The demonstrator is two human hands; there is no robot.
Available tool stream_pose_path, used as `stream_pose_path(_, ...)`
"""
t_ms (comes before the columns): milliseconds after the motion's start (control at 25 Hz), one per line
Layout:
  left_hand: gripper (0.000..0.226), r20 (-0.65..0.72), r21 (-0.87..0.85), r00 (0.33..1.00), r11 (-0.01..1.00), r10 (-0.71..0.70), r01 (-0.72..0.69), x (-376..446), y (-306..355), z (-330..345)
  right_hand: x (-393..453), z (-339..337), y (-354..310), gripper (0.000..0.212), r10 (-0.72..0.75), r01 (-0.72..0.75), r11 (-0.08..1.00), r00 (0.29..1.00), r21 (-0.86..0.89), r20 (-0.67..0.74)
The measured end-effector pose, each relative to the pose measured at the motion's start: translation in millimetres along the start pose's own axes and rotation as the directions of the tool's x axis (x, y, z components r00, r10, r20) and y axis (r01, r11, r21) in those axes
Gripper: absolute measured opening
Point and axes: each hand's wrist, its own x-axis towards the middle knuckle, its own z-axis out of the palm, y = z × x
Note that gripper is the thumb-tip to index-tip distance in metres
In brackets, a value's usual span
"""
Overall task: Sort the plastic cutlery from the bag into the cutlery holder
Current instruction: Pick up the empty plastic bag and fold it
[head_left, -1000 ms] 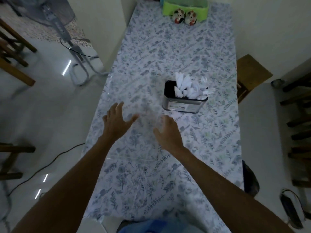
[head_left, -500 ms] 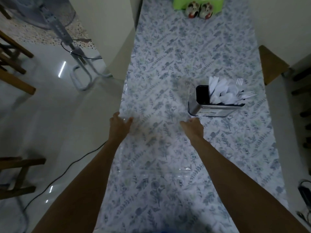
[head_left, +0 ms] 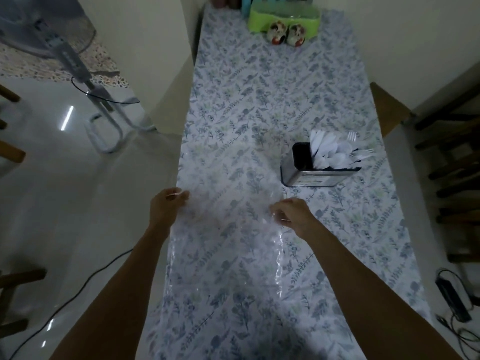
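A clear plastic bag [head_left: 228,245] lies flat on the floral tablecloth in front of me, nearly see-through. My left hand [head_left: 166,206] pinches its far left corner at the table's left edge. My right hand [head_left: 293,214] pinches its far right corner. A metal cutlery holder [head_left: 317,178] stands just beyond my right hand. White plastic cutlery [head_left: 335,152], knives, spoons and forks, sticks out of its middle and right sections; its left section looks dark and empty. No cutlery shows inside the bag.
The long table [head_left: 272,94] runs away from me. At its far end a green container [head_left: 283,18] stands behind two small figurines [head_left: 287,35]. A standing fan [head_left: 65,61] is on the floor to the left. A wooden stool [head_left: 387,107] and chairs are to the right.
Both hands went from spread open above the bag to closed on its far corners, the left reaching the table's left edge. The view shifted, so the holder now appears further right.
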Motion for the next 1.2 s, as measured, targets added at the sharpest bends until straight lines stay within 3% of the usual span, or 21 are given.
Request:
stream_pose_path(120,0.042,-0.025,-0.189,0.998,0.980,0.062,-0.066,-22.7,25.7,-19.3,-22.6,-25.1,-3.9,0.053,-0.162,0.141,0.983,0.965,0.113,0.205)
stream_pose_path(240,0.039,0.078,-0.022,0.962,0.965,0.263,-0.262,-47.6,55.6,-38.9,-57.2,-50.3,-17.2,0.045,-0.334,0.333,0.941,0.876,0.064,0.347)
stream_pose_path(360,0.044,0.224,0.221,0.897,0.877,0.381,-0.427,-83.1,85.8,-49.7,-85.8,-74.5,-31.1,0.036,-0.447,0.509,0.841,0.845,-0.186,0.293)
stream_pose_path(440,0.039,0.235,0.312,0.859,0.802,0.455,-0.510,-110.0,99.1,-46.7,-105.3,-86.1,-34.1,0.026,-0.551,0.590,0.705,0.805,-0.394,0.220)
stream_pose_path(560,0.028,0.184,0.341,0.794,0.720,0.580,-0.605,-155.8,120.2,-40.6,-136.7,-109.7,-33.5,0.015,-0.734,0.704,0.515,0.657,-0.488,0.172)
stream_pose_path(600,0.024,0.158,0.347,0.760,0.685,0.631,-0.640,-171.0,127.7,-39.7,-150.4,-123.3,-35.8,0.014,-0.765,0.737,0.501,0.622,-0.454,0.166)
stream_pose_path(680,0.010,0.125,0.278,0.710,0.662,0.693,-0.696,-201.5,142.6,-38.7,-184.3,-160.1,-43.2,0.016,-0.751,0.768,0.588,0.635,-0.256,0.182)
stream_pose_path(760,0.014,0.170,0.026,0.674,0.681,0.719,-0.732,-233.4,156.2,-31.0,-212.6,-199.7,-49.3,0.020,-0.739,0.765,0.644,0.620,0.004,0.264)
stream_pose_path(840,0.014,0.188,-0.233,0.652,0.678,0.734,-0.697,-260.5,169.8,-10.4,-225.2,-228.3,-46.3,0.024,-0.733,0.745,0.656,0.590,0.122,0.338)
stream_pose_path(880,0.016,0.160,-0.312,0.678,0.689,0.717,-0.654,-272.7,175.4,4.4,-229.4,-236.6,-40.3,0.030,-0.710,0.732,0.673,0.597,0.108,0.374)
stream_pose_path(1000,0.029,0.135,-0.434,0.760,0.727,0.636,-0.532,-296.0,175.9,44.0,-219.2,-249.8,-11.3,0.023,-0.643,0.671,0.740,0.689,0.041,0.333)
stream_pose_path(1080,0.045,0.324,-0.402,0.796,0.836,0.512,-0.374,-297.5,153.1,58.4,-209.9,-259.1,5.2,0.018,-0.619,0.616,0.782,0.746,0.099,0.248)
stream_pose_path(1160,0.050,0.567,-0.240,0.763,0.948,0.310,-0.207,-304.7,116.9,70.2,-201.3,-274.6,18.4,0.020,-0.534,0.495,0.844,0.812,0.206,0.237)
stream_pose_path(1200,0.047,0.617,-0.188,0.751,0.971,0.235,-0.149,-310.5,98.9,78.3,-199.4,-285.6,25.5,0.024,-0.481,0.437,0.875,0.832,0.207,0.277)
